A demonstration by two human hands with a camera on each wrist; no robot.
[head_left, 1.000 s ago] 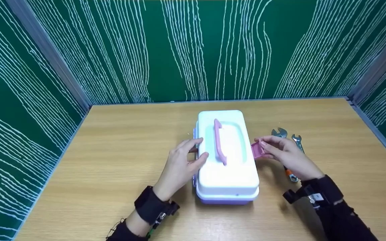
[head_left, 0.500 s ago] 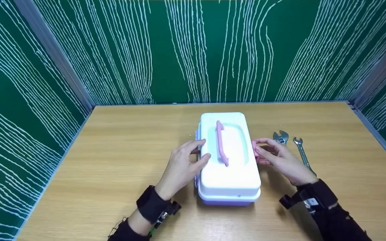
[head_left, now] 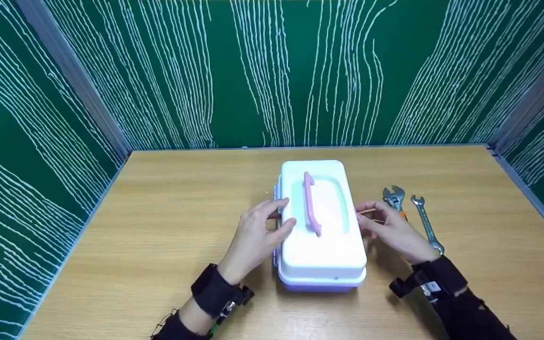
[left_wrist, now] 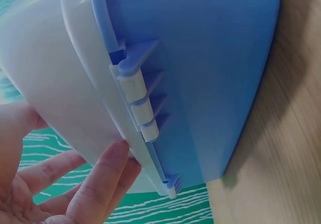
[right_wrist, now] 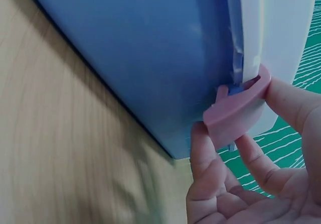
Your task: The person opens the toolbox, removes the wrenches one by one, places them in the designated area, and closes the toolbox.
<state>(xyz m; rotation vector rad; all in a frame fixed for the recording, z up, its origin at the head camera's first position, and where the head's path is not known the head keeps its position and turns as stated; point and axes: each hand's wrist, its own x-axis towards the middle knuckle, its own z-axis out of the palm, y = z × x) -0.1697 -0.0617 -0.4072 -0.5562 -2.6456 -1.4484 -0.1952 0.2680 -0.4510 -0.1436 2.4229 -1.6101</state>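
Observation:
A closed box with a white lid (head_left: 324,255), a pink carry handle (head_left: 310,203) and a blue-purple body (left_wrist: 200,73) stands lengthwise on the table. My left hand (head_left: 258,236) rests on the lid's left side. Its fingertips touch the lid's rim near the hinges (left_wrist: 135,96), and nothing is gripped in it. On the opposite side, my right hand (head_left: 390,229) holds the pink latch (right_wrist: 235,113) between thumb and fingers. The latch's upper end lies against the lid's rim in the right wrist view; in the head view my fingers mostly hide it.
An adjustable wrench (head_left: 394,196) with an orange part lies right of the box, partly hidden by my right hand. Beside it is a combination wrench (head_left: 425,222). The wooden table (head_left: 182,203) is bounded by green walls (head_left: 253,71) with white lines.
The pink latch, which stuck out sideways a second ago, has swung up against the box with my right hand. The left hand has stayed at the lid.

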